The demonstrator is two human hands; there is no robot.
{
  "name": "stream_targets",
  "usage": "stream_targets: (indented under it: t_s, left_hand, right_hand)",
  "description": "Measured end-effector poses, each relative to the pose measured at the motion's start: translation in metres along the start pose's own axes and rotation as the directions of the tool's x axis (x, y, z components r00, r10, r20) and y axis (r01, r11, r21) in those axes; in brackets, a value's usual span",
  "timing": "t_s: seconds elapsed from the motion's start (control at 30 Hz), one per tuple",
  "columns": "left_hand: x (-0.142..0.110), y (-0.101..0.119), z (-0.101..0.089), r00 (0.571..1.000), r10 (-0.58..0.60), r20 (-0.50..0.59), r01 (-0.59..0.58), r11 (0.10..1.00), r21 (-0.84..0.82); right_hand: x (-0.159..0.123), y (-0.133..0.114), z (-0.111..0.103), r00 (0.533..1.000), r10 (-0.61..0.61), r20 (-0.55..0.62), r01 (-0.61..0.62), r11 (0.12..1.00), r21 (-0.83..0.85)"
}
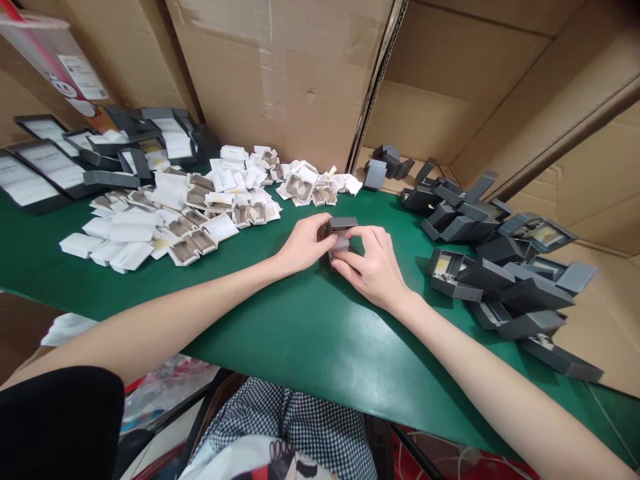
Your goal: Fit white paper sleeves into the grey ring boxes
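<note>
Near the middle of the green table, my left hand grips a small dark grey box whose lid stands up. My right hand pinches a small white piece at the opening of that box. Fingers of both hands cover most of the box body. To the left lies a heap of folded white card inserts, some with grey-brown hollows showing. On the right, several dark grey boxes are piled with lids open, and a few show whitish or yellowish contents.
More dark boxes with white linings stand at the back left, before a plastic cup with a red straw. Cardboard cartons wall the back edge. An open carton stands at the back right. The green table's front edge runs above my lap.
</note>
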State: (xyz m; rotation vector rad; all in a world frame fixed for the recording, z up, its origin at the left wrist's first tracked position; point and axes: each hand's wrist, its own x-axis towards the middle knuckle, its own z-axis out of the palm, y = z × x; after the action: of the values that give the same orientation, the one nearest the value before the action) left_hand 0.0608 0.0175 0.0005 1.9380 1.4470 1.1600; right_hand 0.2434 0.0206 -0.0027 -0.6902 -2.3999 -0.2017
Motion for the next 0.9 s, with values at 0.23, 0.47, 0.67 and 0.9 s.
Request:
stream_targets:
  t_s: [0.23,0.47,0.67,0.9]
  left_hand:
    - [0.0002,-0.0012,-0.0006,1.000,-0.018,-0.020,0.018,1.000,-0.001]
    - [-0.0006,0.0033,-0.0014,0.999,-0.027,-0.023,0.027,0.999,0.018]
    - [0.0007,0.0007,-0.0026,0.998,-0.070,-0.008,0.069,0.997,-0.036]
    - [0.0000,0.0010,-0.0034,0.997,-0.068,0.032,0.069,0.997,-0.046]
  right_hand:
    - [-0.0006,-0.0040,-0.0011,1.000,0.016,0.013,-0.015,0.999,-0.046]
    - [0.0003,-0.0007,0.0011,0.998,0.061,0.003,-0.061,0.997,0.040]
    - [-0.0005,0.0014,0.0044,0.990,0.125,0.062,-0.129,0.989,0.066]
    - [-0.0013,0.0035,0.0057,0.995,0.092,0.024,-0.095,0.966,0.240]
